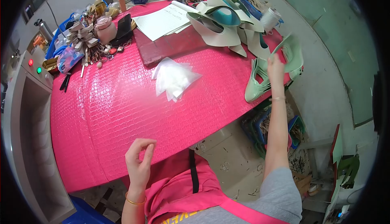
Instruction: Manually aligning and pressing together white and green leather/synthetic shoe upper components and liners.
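At the table's right edge my right hand (275,70) is closed on a pale green shoe upper (293,57), whose raised part stands beside my fingers. Under and left of that hand lies a stack of the same pale green shoe uppers (256,86), their layered edges showing. My left hand (140,161) hovers by the table's front edge, fingers curled toward the thumb, with nothing visible in it. A pile of thin white pointed sheets (175,77) rests mid-table, apart from both hands.
Larger cream and teal shoe uppers (219,25) are heaped at the back right, near a white thread cone (270,20). Papers (162,21) overlap a dark red board (174,45). A pink jar (105,30) and bundled strips (83,37) crowd the back left. Baskets (262,128) stand below the right edge.
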Available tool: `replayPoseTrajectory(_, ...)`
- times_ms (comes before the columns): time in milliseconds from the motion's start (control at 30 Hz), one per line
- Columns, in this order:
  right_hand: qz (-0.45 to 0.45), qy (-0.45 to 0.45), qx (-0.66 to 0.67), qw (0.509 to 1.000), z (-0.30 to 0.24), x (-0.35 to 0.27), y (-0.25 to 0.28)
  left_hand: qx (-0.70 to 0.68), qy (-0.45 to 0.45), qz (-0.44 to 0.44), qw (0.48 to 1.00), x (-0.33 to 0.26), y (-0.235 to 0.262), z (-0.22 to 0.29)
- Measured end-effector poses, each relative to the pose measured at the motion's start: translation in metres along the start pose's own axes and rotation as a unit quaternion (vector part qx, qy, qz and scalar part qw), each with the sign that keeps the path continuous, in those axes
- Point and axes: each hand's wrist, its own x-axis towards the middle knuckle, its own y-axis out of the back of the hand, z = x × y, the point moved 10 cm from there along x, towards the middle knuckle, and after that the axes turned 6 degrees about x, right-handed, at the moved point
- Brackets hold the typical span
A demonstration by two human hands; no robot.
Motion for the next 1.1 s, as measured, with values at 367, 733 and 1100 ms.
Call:
replayPoseTrajectory(367,-0.231,0.025,-0.124,0.965,-0.028,-0.041,-0.081,0.176,-0.027,-0.129,0.976,-0.003,-0.02,-0.016)
replayPoseTrajectory(733,-0.119,0.07,0.192,0.972,-0.217,0.093,-0.178,0.269,-0.075,-0.242,0.929,0.004,-0.037,-0.005)
replayPoseTrajectory(1100,-0.307,0.189,0.319,0.876,-0.197,-0.012,-0.08,0.276,-0.437,-0.074,0.853,0.177,-0.166,0.082)
